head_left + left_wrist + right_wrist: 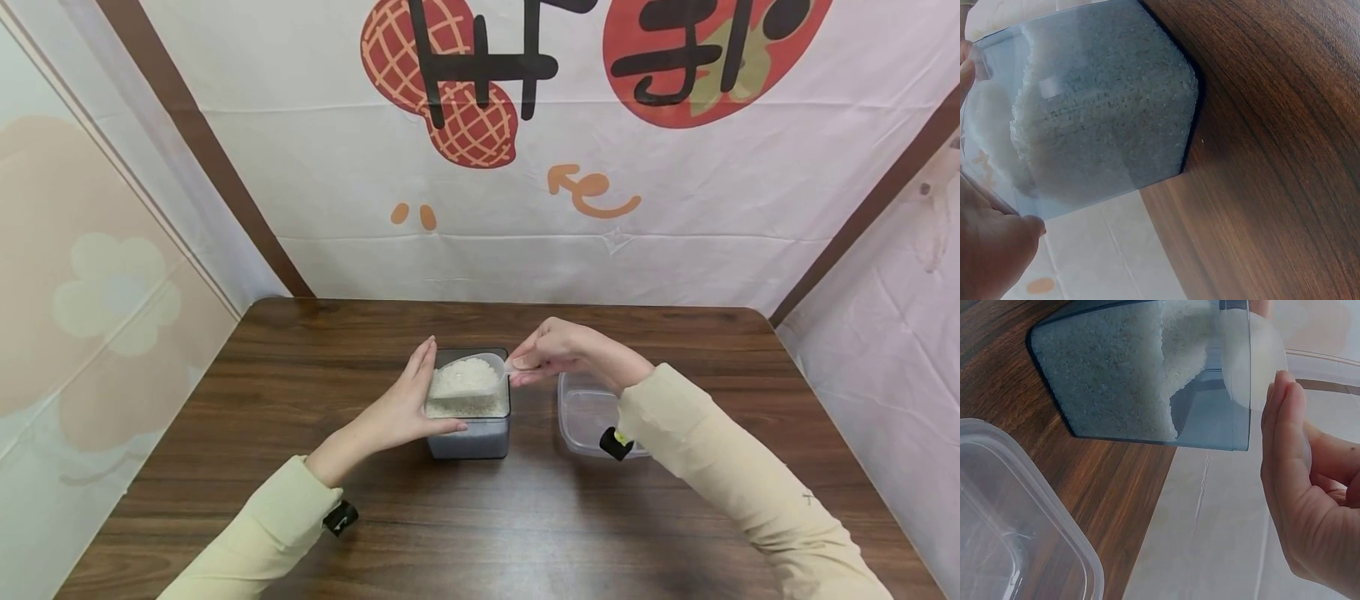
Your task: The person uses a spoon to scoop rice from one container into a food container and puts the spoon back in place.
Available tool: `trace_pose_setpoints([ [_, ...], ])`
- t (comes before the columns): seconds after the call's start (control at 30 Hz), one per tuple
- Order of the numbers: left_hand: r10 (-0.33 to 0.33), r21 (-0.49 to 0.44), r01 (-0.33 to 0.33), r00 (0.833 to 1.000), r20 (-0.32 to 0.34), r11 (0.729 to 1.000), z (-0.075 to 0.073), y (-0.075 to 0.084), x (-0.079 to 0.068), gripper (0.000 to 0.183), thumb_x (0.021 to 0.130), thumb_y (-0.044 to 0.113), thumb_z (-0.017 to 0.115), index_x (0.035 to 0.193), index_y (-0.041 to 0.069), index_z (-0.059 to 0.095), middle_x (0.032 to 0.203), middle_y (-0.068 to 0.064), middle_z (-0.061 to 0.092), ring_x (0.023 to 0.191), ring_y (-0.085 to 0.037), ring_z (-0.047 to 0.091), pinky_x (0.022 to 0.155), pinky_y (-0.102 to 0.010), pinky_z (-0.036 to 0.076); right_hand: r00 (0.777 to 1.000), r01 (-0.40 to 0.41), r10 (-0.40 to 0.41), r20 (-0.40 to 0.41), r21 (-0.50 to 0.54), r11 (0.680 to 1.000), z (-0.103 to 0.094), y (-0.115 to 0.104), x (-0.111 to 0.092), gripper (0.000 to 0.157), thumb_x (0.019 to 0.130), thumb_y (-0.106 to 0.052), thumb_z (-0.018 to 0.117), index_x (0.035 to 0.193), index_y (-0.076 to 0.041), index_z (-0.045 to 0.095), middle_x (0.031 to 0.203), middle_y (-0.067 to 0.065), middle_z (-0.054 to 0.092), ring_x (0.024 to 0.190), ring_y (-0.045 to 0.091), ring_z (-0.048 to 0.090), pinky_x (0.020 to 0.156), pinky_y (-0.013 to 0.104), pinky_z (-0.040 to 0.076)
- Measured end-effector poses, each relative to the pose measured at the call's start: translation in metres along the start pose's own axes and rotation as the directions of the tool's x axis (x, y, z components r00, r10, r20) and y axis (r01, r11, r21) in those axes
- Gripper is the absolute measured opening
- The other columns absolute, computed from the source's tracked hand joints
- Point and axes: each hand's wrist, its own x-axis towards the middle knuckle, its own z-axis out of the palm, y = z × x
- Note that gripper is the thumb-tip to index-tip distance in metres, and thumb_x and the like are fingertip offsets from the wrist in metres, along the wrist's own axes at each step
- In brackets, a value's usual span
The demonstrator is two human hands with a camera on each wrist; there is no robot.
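A bluish see-through container (468,443) of white rice (1110,94) stands on the table. My left hand (401,408) holds its left side, thumb along the front of the rim and fingers spread toward the back. Between the fingers of my right hand (553,348) is the handle of a translucent scoop (1266,356), gripped from the right. The scoop's bowl lies at the container's mouth, heaped with rice (461,375). Through the wall in the right wrist view, the rice surface dips on one side. My right fingers partly hide the handle.
A clear plastic box (565,417) sits on the table right of the container, partly under my right forearm. The dark wooden table (360,333) meets a printed cloth backdrop (337,183) at its far edge. One rice grain (1202,141) lies beside the container.
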Motion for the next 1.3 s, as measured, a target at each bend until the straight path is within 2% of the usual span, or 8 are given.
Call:
trace_pose_setpoints([
  [0.23,-0.01,-0.005,0.01,1.0,0.002,1.0,0.0,-0.001,0.0,0.121,0.067,0.054,0.073,0.143,-0.005,0.0,0.15,-0.019,-0.001,0.134,-0.037,0.017,0.102,-0.05,0.028,1.0,0.025,-0.025,0.017,0.018,1.0,-0.003,0.001,-0.005,0.028,0.089,0.008,0.05,0.114,0.02,0.052,0.076,0.015,0.065,0.067,0.018,0.066,0.069,0.027,0.053],
  [0.5,-0.019,-0.005,0.019,1.0,0.009,1.0,-0.001,0.002,0.0,0.121,0.067,0.054,0.073,0.144,-0.005,0.0,0.15,-0.019,-0.002,0.134,-0.037,0.016,0.102,-0.049,0.027,0.997,0.057,-0.06,0.046,0.049,0.997,-0.009,0.002,-0.013,0.03,0.089,0.008,0.05,0.115,0.022,0.048,0.075,0.014,0.066,0.07,0.019,0.066,0.078,0.032,0.051],
  [0.8,-0.028,-0.006,0.028,0.999,0.025,1.0,-0.002,0.001,-0.001,0.121,0.067,0.056,0.072,0.143,-0.005,-0.001,0.151,-0.018,-0.004,0.135,-0.036,0.014,0.103,-0.049,0.027,0.997,0.058,-0.061,0.04,0.052,0.997,-0.015,0.004,-0.019,0.031,0.088,0.007,0.052,0.115,0.021,0.049,0.076,0.013,0.067,0.072,0.018,0.066,0.081,0.034,0.05],
  [1.03,-0.02,-0.001,0.02,1.0,0.023,1.0,-0.001,0.0,0.0,0.121,0.068,0.056,0.071,0.144,-0.004,-0.002,0.15,-0.018,-0.003,0.135,-0.036,0.014,0.103,-0.049,0.027,0.996,0.075,-0.079,0.042,0.094,0.993,-0.019,0.008,-0.022,0.033,0.089,0.009,0.05,0.118,0.023,0.045,0.075,0.013,0.067,0.071,0.017,0.066,0.076,0.03,0.052],
  [1.3,-0.018,-0.002,0.018,1.0,0.023,1.0,-0.001,0.001,0.0,0.121,0.067,0.053,0.074,0.143,-0.005,0.0,0.15,-0.019,-0.003,0.135,-0.036,0.014,0.103,-0.049,0.026,0.995,0.098,-0.1,0.024,0.09,0.991,-0.025,0.014,-0.025,0.035,0.087,0.009,0.051,0.12,0.021,0.045,0.083,0.015,0.066,0.075,0.017,0.066,0.077,0.028,0.051],
])
